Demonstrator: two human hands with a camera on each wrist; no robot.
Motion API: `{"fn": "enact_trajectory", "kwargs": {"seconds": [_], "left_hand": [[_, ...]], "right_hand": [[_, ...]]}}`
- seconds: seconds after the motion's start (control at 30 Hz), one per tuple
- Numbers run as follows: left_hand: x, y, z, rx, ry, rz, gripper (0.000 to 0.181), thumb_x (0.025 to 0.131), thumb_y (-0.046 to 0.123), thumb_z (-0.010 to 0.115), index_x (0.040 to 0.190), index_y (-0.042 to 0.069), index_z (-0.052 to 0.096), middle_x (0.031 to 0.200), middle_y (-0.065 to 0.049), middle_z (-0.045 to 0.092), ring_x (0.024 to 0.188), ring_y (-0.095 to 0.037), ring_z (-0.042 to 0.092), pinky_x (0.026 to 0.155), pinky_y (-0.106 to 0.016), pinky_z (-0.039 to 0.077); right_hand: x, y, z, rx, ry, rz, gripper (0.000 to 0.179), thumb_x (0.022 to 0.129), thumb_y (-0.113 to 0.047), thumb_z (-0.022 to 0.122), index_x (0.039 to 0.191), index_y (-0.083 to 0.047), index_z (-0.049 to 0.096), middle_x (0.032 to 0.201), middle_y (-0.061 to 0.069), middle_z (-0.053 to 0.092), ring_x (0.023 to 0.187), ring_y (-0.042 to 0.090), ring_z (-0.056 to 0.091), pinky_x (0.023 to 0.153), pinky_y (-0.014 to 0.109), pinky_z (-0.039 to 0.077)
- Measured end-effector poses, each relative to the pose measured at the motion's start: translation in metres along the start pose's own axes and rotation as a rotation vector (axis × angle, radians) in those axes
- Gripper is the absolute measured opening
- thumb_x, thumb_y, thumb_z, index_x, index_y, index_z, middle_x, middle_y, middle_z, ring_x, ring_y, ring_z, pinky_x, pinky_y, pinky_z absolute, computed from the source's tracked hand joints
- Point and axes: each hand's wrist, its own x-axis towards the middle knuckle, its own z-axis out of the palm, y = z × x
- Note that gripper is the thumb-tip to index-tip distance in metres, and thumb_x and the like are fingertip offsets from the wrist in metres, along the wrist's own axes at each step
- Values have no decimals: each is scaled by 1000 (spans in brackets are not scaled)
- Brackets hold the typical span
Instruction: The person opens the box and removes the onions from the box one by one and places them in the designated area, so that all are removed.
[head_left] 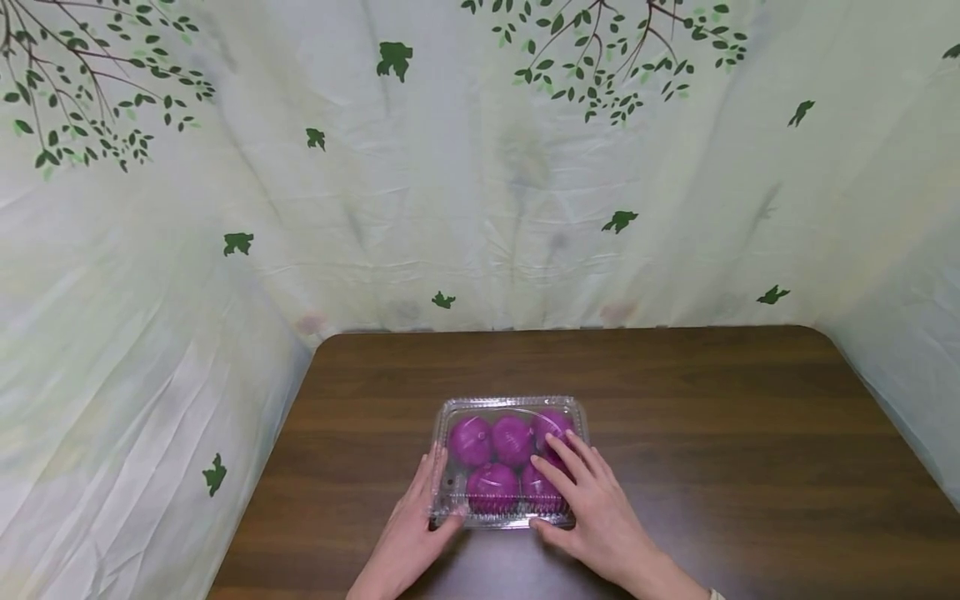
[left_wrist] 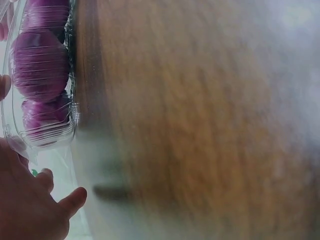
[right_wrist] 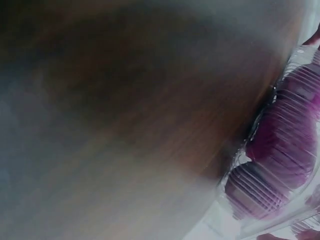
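Note:
A clear plastic clamshell box (head_left: 510, 523) stands on the table, with several round, shiny purple fruits or balls (head_left: 493, 487) inside; their exact kind is unclear. Along the box's left side lies my left hand (head_left: 412, 521), fingers extended and thumb near the front left corner. My right hand (head_left: 600, 517) spreads its fingers over the right part of the lid, its thumb by the front edge, partly hiding the purple pieces there. Ribbed clear walls show in the left wrist view, beside the left hand (left_wrist: 30, 195). The right wrist view has purple pieces (right_wrist: 282, 145) behind the plastic.
The brown wood-grain table (head_left: 712, 433) extends to both sides of the box and behind it. A pale cloth backdrop (head_left: 480, 183) printed with leaves and branches hangs behind the table and at both sides.

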Motion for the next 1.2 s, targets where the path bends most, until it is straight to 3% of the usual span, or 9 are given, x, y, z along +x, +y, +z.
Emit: {"fn": "enact_trajectory", "kwargs": {"seconds": [0.33,0.63,0.93,1.03,1.1,1.2], "left_hand": [[-2,-2,2,24,29,36,88,92,45,65,160,24,13,164,-4,13,146,-33,20,105,-68,26],[-1,-1,2,26,36,26,87,92,50,62,160,24,13,163,-9,16,146,-33,19,105,-69,26],[-3,0,2,3,11,-15,87,93,54,59,160,28,10,163,-9,15,146,-33,19,104,-70,26],[-3,0,2,0,8,-15,86,93,51,60,160,28,10,163,-8,13,146,-32,17,105,-70,24],[-4,0,1,-4,8,-18,86,93,50,61,160,27,11,164,-7,13,147,-31,17,105,-70,23],[-4,1,0,-7,10,-22,88,92,47,63,160,27,11,164,-5,13,147,-29,16,105,-70,23]], "right_hand": [[-6,8,-8,-84,-15,-63,68,84,-50,71,142,-17,55,154,5,40,141,29,34,91,48,52],[-5,18,-11,-21,74,-213,57,87,-27,70,139,-8,56,146,16,47,134,38,43,72,36,59],[-5,17,-14,45,56,-217,73,73,-4,65,144,-10,51,148,19,45,135,42,39,72,27,54],[-4,18,-15,69,49,-214,76,71,3,62,145,-10,50,148,18,45,135,42,38,80,24,54],[-3,20,-16,75,56,-209,77,69,7,61,143,-10,52,147,16,47,135,41,39,89,29,53],[-3,21,-19,72,44,-194,76,69,10,60,141,-12,55,145,13,50,136,38,40,92,33,52]]}}
